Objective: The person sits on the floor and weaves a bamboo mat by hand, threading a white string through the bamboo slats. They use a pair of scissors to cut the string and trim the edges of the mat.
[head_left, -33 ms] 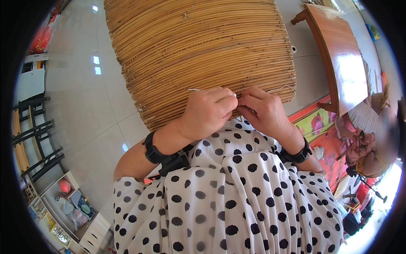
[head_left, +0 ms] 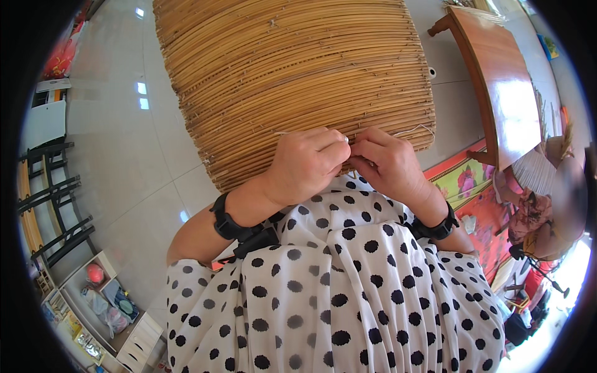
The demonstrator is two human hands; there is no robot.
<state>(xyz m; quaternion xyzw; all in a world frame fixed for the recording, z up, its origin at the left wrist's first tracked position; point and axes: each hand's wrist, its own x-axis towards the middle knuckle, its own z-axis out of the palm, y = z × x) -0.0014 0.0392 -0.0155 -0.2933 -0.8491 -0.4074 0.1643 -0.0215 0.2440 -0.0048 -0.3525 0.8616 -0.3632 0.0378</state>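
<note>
A mat of thin tan stalks (head_left: pixel 298 68), bound side by side with small ties, stretches away in front of me. At its near edge my left hand (head_left: pixel 313 158) and my right hand (head_left: pixel 384 163) meet, both closed in a pinch with fingertips almost touching. A short piece of white string (head_left: pixel 282 132) sticks out beyond the left hand's knuckles. More of it curves over the mat by the right hand. It runs in behind the fingers on both sides; the pinched part is mostly hidden, with a small white spot at the left fingertips.
A glossy wooden table (head_left: pixel 497 87) stands at the right, beside a red floral panel (head_left: pixel 460 180). Black-framed furniture (head_left: pixel 53 199) and an open drawer unit (head_left: pixel 118 304) line the left. Pale floor tiles (head_left: pixel 124 168) lie between. A spotted white garment (head_left: pixel 336 286) covers my lap.
</note>
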